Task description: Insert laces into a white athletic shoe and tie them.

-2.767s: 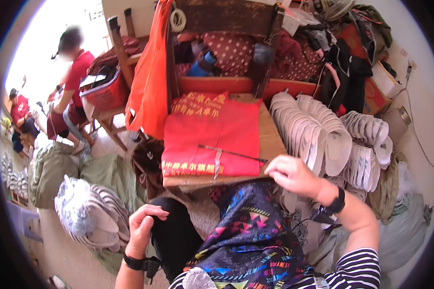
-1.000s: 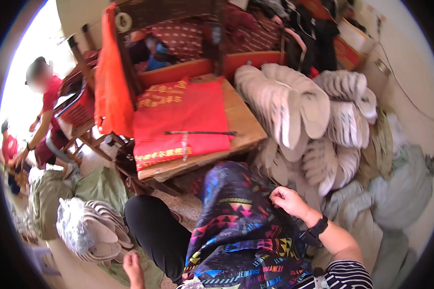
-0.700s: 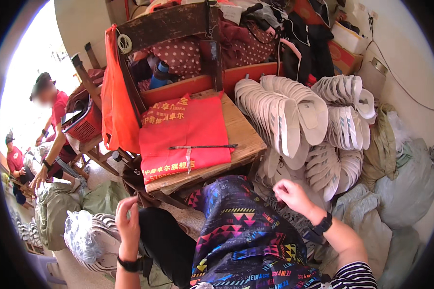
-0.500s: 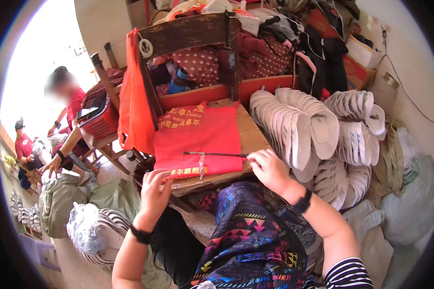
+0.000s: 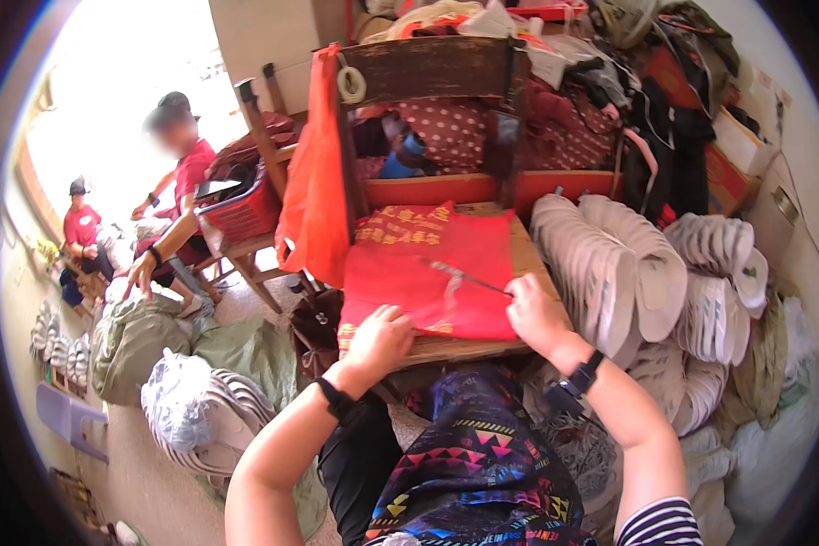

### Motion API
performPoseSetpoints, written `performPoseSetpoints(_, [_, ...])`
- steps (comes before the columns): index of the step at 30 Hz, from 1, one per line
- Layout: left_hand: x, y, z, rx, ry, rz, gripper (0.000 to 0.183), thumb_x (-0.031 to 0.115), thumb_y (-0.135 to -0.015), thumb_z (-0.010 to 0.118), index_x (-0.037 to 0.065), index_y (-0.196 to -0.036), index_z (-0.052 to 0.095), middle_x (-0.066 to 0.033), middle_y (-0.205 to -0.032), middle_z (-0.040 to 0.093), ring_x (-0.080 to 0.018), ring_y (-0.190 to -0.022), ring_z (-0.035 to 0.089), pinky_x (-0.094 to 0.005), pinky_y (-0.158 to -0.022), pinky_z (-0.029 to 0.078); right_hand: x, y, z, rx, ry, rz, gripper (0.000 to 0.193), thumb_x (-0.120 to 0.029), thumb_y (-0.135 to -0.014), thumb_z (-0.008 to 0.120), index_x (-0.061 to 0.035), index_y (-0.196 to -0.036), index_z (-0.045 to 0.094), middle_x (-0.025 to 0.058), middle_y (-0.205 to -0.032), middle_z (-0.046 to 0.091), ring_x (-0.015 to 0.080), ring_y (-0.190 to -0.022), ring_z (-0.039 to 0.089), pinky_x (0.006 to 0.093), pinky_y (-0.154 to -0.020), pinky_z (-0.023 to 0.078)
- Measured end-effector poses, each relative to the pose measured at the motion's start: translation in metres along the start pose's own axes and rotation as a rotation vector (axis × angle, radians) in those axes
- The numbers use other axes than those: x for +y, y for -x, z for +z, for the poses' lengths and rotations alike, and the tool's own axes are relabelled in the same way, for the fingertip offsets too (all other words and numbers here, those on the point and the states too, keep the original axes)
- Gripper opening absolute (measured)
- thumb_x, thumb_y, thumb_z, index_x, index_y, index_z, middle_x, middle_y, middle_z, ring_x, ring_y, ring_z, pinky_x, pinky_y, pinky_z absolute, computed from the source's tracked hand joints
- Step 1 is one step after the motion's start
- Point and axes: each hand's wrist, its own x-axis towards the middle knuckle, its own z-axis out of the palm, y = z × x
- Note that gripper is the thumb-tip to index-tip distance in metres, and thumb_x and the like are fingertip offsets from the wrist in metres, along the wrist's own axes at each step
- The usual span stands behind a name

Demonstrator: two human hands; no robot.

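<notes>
Two forearms (image 5: pixel 278 464) flank a patterned apron (image 5: pixel 469 473) over the lap. The left hand (image 5: pixel 380 341) rests palm down on the near left part of the cloth (image 5: pixel 409 282), fingers bent; whether it pinches the fabric cannot be told. The right hand (image 5: pixel 535 317), at the cloth's near right part, has its fingers clamped on the right end of a thin dark rod (image 5: pixel 478 280). From this grip the rod extends leftward and away over the cloth, its far end blurred; contact between that end and the cloth cannot be confirmed. A pale strip (image 5: pixel 451 293) shows on the cloth near the middle of the rod.

The cloth lies on a wooden seat (image 5: pixel 529 255), leaving bare wood along the right side. Stacked soles (image 5: pixel 601 273) stand just beyond the seat's right edge, limiting clearance on the right hand's outer side. A red bag (image 5: pixel 309 182) hangs at the far left corner; the upright chair back (image 5: pixel 437 68) closes the far side.

To the left, on the floor, sits a sole bundle (image 5: pixel 232 419) partly covered by clear plastic (image 5: pixel 177 400), with a green sack (image 5: pixel 136 350) behind. Farther off are a red basket (image 5: pixel 241 214) and two co-workers (image 5: pixel 191 173).
</notes>
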Motion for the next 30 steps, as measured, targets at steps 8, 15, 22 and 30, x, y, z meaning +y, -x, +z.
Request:
performPoseSetpoints(8, [0.069,-0.078,0.036,0.063,0.471,-0.001,0.013,0.013,-0.085,0.065,0.003,-0.092,0.068,-0.0154,-0.084,0.063,-0.0361,-0.087,0.061,-0.0425,-0.079,0.050,0.011,-0.037,-0.028,0.145,-0.216,0.161,0.011,-0.001,-0.080,0.057,-0.0006,-0.091,0.059,0.0162,-0.088,0.060,0.0299,-0.079,0.061,0.0376,-0.073,0.050])
performPoseSetpoints(15, [0.051,-0.043,0.017,-0.164,0.551,-0.045,0.016,0.013,-0.087,0.065,0.002,-0.098,0.068,-0.0144,-0.093,0.068,-0.0332,-0.093,0.065,-0.0381,-0.082,0.053,0.024,-0.037,0.003,-0.003,0.002,0.146,0.024,-0.018,-0.082,0.068,-0.0032,-0.098,0.058,0.0177,-0.097,0.061,0.0359,-0.088,0.063,0.0437,-0.076,0.052])
performPoseSetpoints(22, [-0.024,0.036,-0.051,0.057,0.386,-0.415,0.015,0.012,-0.088,0.066,0.002,-0.100,0.068,-0.0136,-0.094,0.065,-0.0265,-0.083,0.067,-0.0351,-0.074,0.055,0.045,-0.018,0.006,-0.115,0.113,0.290,0.052,-0.039,-0.077,0.077,-0.0006,-0.106,0.058,0.0189,-0.108,0.061,0.0355,-0.100,0.061,0.0432,-0.084,0.051])
performPoseSetpoints(30, [-0.068,0.064,-0.040,0.010,0.182,-0.458,0.029,0.004,-0.087,0.059,0.005,-0.115,0.062,-0.0169,-0.105,0.061,-0.0327,-0.092,0.064,-0.0382,-0.080,0.053,0.027,-0.003,-0.042,-0.427,0.039,0.158,0.084,-0.058,-0.067,0.080,-0.0001,-0.123,0.055,0.0228,-0.119,0.057,0.0373,-0.115,0.056,0.0441,-0.098,0.045])
